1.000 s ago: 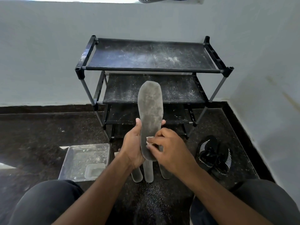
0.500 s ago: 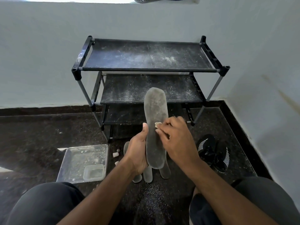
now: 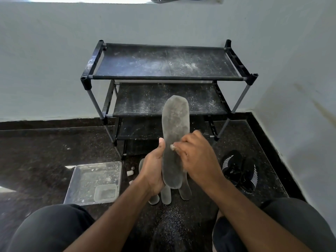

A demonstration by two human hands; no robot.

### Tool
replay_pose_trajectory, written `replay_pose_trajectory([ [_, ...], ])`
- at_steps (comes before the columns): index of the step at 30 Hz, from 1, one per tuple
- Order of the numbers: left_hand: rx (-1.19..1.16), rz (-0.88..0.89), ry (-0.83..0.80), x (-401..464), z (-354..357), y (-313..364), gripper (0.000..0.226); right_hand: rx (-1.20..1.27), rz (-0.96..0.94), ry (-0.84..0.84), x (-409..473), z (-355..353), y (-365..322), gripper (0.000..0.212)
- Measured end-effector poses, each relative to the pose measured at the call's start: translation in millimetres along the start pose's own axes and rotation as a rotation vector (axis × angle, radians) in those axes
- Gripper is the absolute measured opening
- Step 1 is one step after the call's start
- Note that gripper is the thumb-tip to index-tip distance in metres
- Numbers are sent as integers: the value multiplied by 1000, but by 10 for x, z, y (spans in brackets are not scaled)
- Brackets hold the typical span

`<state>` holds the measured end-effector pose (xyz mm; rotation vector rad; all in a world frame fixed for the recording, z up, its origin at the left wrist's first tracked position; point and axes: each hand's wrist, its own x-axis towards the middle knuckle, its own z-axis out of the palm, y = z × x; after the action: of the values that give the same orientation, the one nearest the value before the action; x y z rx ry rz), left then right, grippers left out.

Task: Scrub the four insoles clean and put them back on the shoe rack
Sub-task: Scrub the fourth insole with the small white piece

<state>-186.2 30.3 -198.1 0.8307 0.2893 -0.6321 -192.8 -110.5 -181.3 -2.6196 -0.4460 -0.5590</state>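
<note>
Head camera looks forward-down, close above hands.

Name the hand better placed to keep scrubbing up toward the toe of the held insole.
Right. The right hand already pinches the small white scrubber against the insole at mid-length. The left hand has its grip round the heel end, steadying it.

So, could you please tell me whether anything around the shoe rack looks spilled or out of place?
Yes: pale powdery specks are scattered over the black fabric shelves of the metal-framed shoe rack and on the dark speckled floor before the knees. A pair of black trainers with white stripes sits on the floor, off the rack.
</note>
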Motion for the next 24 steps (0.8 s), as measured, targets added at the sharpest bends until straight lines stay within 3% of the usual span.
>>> replay_pose_trajectory([
  [6, 86, 29, -9, 0, 40, -55, 61, 47, 136, 158, 40, -83, 99, 12],
  [11, 32, 123, -92, -4, -35, 112, 48, 41, -59, -46, -34, -10, -68, 11],
  [15, 26, 98, -51, 19, -66, 115, 67, 48, -107, -106, -37, 40, -95, 10],
  [24, 145, 5, -4, -9, 72, -182, 72, -15, 226, 147, 83, -125, 228, 8],
])
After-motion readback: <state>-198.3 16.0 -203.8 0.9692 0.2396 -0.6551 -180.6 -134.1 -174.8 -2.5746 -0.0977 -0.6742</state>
